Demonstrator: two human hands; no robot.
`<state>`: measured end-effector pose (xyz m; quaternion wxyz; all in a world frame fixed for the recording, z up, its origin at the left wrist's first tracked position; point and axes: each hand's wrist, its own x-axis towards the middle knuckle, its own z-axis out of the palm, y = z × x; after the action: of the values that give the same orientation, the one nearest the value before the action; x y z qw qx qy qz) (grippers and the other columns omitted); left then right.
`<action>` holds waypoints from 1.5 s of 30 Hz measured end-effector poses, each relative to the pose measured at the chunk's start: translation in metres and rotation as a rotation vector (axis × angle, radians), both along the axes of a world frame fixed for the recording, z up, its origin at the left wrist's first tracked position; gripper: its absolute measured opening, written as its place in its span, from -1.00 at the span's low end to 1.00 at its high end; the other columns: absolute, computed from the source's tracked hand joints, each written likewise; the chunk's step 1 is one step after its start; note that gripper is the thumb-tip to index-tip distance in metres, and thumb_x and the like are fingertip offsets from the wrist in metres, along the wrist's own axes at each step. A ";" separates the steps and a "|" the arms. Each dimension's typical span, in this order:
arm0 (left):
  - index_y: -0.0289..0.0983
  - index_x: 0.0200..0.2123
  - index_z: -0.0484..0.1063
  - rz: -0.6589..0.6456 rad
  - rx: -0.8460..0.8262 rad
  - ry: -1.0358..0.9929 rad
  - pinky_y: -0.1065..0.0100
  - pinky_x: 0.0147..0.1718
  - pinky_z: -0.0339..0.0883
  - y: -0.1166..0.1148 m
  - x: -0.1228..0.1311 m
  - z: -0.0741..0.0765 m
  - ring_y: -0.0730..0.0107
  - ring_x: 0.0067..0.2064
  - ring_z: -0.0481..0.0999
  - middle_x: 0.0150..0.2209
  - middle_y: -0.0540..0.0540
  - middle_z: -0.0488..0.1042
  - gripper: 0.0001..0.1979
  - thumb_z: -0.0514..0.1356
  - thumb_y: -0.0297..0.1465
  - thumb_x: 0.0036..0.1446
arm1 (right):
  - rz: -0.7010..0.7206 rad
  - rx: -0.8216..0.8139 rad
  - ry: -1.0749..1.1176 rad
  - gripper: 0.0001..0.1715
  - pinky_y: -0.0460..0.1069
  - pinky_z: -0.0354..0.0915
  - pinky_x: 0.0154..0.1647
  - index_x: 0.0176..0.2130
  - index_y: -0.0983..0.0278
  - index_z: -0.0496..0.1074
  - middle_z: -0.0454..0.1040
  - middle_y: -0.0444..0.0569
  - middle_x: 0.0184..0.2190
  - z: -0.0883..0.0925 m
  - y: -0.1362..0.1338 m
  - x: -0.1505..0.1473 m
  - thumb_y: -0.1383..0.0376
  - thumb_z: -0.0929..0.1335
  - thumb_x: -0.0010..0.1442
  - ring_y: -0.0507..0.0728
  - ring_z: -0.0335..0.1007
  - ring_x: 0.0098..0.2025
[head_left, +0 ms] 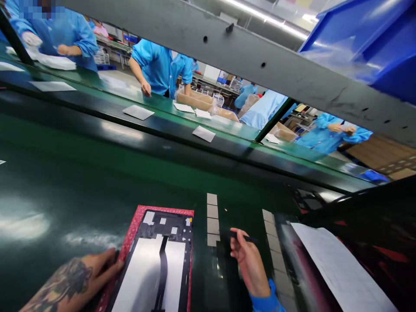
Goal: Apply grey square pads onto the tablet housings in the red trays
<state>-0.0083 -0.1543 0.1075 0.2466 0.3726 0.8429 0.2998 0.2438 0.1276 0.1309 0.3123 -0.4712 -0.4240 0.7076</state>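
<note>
A tablet screen panel [152, 255] lies on a red foam pad [134, 227], its back up with a black ribbon cable [163, 264] running down the middle. My left hand [86, 277] rests at the pad's left edge, fingers stretched out and touching it. To the right of the panel, my right hand [248, 260] pinches a thin black tweezers-like tool [248, 238], whose tip is blurred. Beside that hand is a strip of square grey pads [212, 219]. A second strip of grey pads [274, 245] runs down the right.
White paper [338, 264] lies at the right beside a dark rack. Behind the bench runs a conveyor [162, 134] carrying several white pieces. A grey metal beam [240, 56] crosses overhead, with a blue bin [367, 39] above it. Several people in blue work beyond.
</note>
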 end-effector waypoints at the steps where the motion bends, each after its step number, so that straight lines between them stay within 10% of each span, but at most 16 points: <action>1: -0.17 -0.44 0.45 -0.040 -0.006 0.151 0.37 -0.45 0.30 0.007 -0.006 0.007 0.30 -0.46 0.48 -0.51 0.01 0.48 -0.64 0.05 -0.06 0.14 | -0.002 0.005 -0.007 -0.35 -0.18 0.27 -0.59 -0.29 0.29 0.57 0.40 -0.10 -0.54 -0.002 0.002 0.004 -0.05 0.61 -0.33 0.04 0.29 -0.47; 5: -0.24 -0.39 0.44 -0.266 0.190 0.520 0.28 -0.29 0.27 0.079 0.002 0.028 0.25 -0.32 0.41 -0.37 -0.12 0.44 -0.60 -0.09 -0.19 0.29 | -0.022 0.049 -0.028 -0.38 -0.14 0.36 -0.54 -0.26 0.25 0.58 0.46 -0.08 -0.46 -0.007 0.004 0.010 0.00 0.61 -0.31 0.09 0.35 -0.38; 12: -0.33 -0.24 0.41 -0.376 -0.029 0.625 0.12 -0.18 0.19 0.193 0.041 0.021 0.06 -0.15 0.35 -0.23 -0.19 0.39 -0.69 0.10 -0.18 0.19 | 0.012 0.100 -0.014 -0.39 0.03 0.46 -0.29 -0.27 0.27 0.57 0.51 0.04 -0.21 -0.010 -0.005 0.006 -0.05 0.58 -0.25 0.30 0.41 -0.08; 21: -0.32 -0.25 0.43 -0.470 0.046 0.624 0.07 -0.02 0.18 0.191 0.050 0.029 0.09 -0.06 0.36 -0.17 -0.20 0.43 -0.80 0.13 -0.31 0.16 | -0.083 0.210 -0.117 -0.34 0.00 0.45 -0.43 -0.37 0.29 0.39 0.47 -0.10 -0.49 -0.019 -0.003 0.009 -0.08 0.58 -0.30 0.19 0.50 -0.38; 27: -0.12 0.15 0.26 -0.898 0.360 0.580 -0.34 0.13 -0.18 0.172 0.090 -0.010 -0.20 0.26 0.06 0.25 -0.20 0.18 -0.40 0.10 0.05 0.12 | -0.075 0.330 -0.229 -0.37 -0.04 0.45 -0.50 -0.37 0.29 0.36 0.46 -0.10 -0.50 -0.027 -0.007 0.014 -0.14 0.51 -0.16 0.15 0.49 -0.41; 45: 0.02 0.20 0.21 -0.879 0.325 0.489 -0.55 0.01 -0.18 0.173 0.090 -0.033 -0.46 0.26 -0.03 0.26 -0.21 0.15 -0.29 -0.05 0.21 0.07 | -0.006 0.329 -0.194 -0.49 -0.04 0.43 -0.44 -0.39 0.29 0.38 0.47 -0.10 -0.49 -0.028 -0.011 0.011 -0.04 0.53 -0.09 0.14 0.49 -0.43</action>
<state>0.0817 0.0183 0.0745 0.0843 0.7834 0.5826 0.1993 0.2549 0.1164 0.1029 0.3448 -0.4812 -0.5605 0.5792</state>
